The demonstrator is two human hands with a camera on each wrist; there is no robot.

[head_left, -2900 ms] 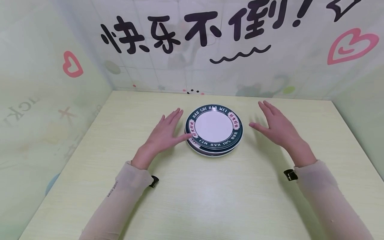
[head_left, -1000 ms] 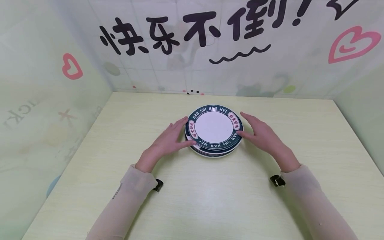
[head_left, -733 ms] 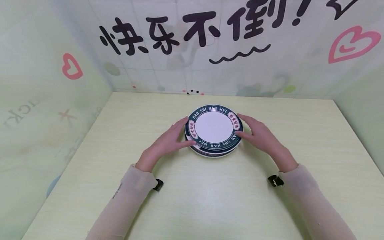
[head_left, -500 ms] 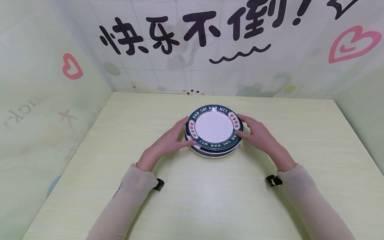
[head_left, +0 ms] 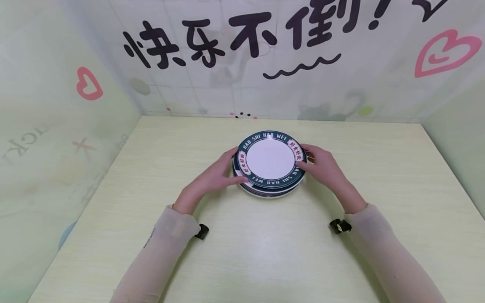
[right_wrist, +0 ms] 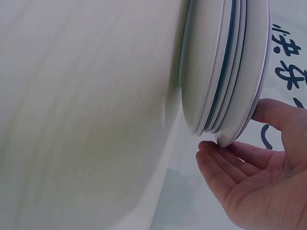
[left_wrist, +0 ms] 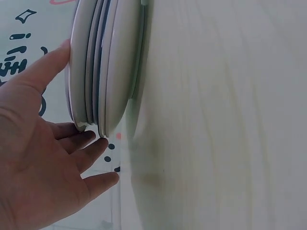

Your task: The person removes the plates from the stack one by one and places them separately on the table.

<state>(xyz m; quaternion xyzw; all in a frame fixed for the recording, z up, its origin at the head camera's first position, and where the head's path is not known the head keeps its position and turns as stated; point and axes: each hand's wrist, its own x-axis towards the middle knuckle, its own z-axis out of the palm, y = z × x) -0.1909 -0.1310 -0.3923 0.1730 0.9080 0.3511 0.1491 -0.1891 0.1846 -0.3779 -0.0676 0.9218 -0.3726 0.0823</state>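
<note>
Pale wood-grained tabletop [head_left: 273,244] ran back to a white printed backdrop [head_left: 246,92] at 12 o'clock, marked with bold black characters. Near that far edge, about midway across, sat a low stack of round, apparently ceramic plates [head_left: 266,195], crowned by a white plate with a dark green, lettered rim [head_left: 270,160]. Moments before, the right hand [head_left: 322,166] hung well apart from it at 3 o'clock; now it pinched the top plate's rim, thumb just past 3, fingers curled under near 2. The left hand [head_left: 214,174] likewise grasped the rim, thumb at 8, index fingertip just short of 10, other fingertips lying along the edges below. So reaching had seemingly given way to holding, with the grip fairly balanced on both sides. The stack had not visibly shifted; whether the top plate was bearing any lift could not be told.
</note>
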